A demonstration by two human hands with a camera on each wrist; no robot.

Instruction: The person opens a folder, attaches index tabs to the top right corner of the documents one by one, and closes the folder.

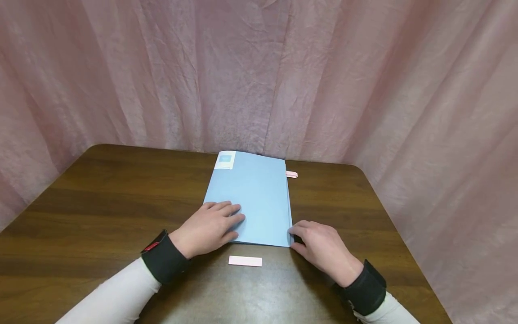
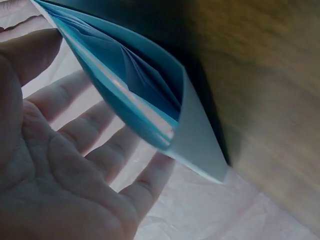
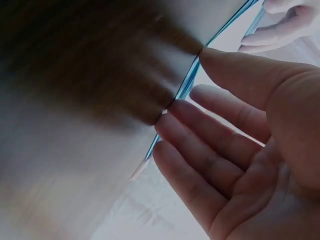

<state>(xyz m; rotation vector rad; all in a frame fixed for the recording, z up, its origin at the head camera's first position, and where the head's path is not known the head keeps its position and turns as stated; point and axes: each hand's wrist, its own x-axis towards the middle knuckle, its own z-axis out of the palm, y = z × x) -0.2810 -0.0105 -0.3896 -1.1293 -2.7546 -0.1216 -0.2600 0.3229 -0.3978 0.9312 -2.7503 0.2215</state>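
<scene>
A light blue file folder (image 1: pixel 259 193) lies closed on the table, a white label (image 1: pixel 224 159) in its far left corner. My left hand (image 1: pixel 210 227) rests spread over its near left part. In the left wrist view the folder (image 2: pixel 200 135) gapes at one edge, showing sheets (image 2: pixel 135 75) inside. At the near right corner, my right hand (image 1: pixel 321 247) touches the folder's right edge with thumb and fingertips. Its fingers are lightly bent along the edge (image 3: pixel 187 80) in the right wrist view. A pink tab (image 1: pixel 292 174) sticks out of the far right side.
Between the hands, a pale pink strip (image 1: pixel 245 261) lies on the brown wooden table (image 1: pixel 121 193), just in front of the folder. Pink curtains (image 1: pixel 243 76) hang behind the table and along its right side.
</scene>
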